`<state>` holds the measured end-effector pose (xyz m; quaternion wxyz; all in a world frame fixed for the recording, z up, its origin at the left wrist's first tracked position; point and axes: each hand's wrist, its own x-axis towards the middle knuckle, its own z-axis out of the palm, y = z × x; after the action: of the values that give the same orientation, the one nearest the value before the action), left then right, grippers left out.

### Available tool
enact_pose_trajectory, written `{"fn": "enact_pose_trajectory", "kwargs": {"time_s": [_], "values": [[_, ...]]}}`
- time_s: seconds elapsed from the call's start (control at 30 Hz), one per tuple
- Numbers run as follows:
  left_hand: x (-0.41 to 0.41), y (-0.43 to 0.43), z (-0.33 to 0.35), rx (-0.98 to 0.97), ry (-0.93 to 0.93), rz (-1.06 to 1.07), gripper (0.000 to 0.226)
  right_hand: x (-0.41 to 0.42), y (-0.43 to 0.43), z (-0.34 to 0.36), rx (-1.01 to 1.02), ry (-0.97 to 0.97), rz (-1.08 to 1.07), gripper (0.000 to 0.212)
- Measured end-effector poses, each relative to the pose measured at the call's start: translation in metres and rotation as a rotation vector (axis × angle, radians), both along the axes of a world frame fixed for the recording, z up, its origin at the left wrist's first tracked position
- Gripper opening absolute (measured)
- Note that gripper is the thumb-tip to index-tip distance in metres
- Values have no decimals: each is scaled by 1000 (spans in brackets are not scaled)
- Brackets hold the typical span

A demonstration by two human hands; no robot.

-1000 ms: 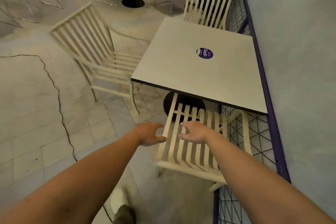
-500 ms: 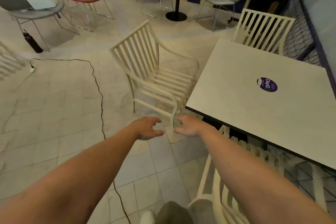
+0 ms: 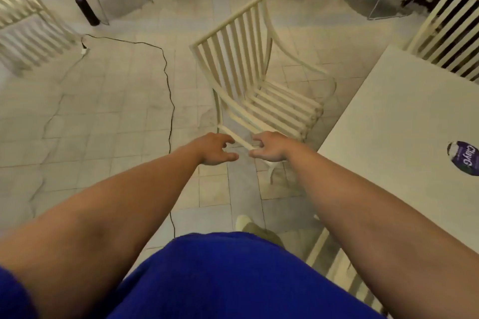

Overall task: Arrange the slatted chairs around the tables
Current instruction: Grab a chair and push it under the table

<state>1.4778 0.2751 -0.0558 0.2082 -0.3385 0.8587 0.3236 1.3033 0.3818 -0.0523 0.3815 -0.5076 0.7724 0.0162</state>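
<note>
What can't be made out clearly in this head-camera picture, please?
Head view only:
- Whether the left hand or right hand touches the middle chair's armrest: the fingers overlap it.
- The left chair: motion-blurred, cut by the left edge.
- The sticker on the table: cut by the right edge.
- The near chair: mostly behind the right forearm.

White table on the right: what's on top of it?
On the white table only a round purple sticker shows. The right forearm covers its near edge; its far right is out of frame.
</note>
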Motion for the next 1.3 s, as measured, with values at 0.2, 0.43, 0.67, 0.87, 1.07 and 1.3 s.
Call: {"fn": "enact_pose_trajectory", "kwargs": {"time_s": [0.2, 0.43, 0.67, 0.87, 1.07, 1.3], "values": [[-25, -59, -1, 11, 14, 103, 70, -30, -75, 4, 29, -2, 95, 74], [-37, -152, -8, 22, 13, 122, 67, -48, -176, -7, 72, -13, 141, 75], [-41, -290, -20, 39, -26, 39, 70, -56, -288, -24, 61, -39, 13, 76], [-76, -408, 17, -24, -10, -130, 69, -67, -360, -16, 26, -104, -215, 78], [-152, -491, 44, -103, 11, -355, 67, -99, -412, -15, -51, -150, -470, 81], [-259, -563, 24, -147, -37, -643, 66, -143, -472, -54, -103, -247, -747, 92]]}}
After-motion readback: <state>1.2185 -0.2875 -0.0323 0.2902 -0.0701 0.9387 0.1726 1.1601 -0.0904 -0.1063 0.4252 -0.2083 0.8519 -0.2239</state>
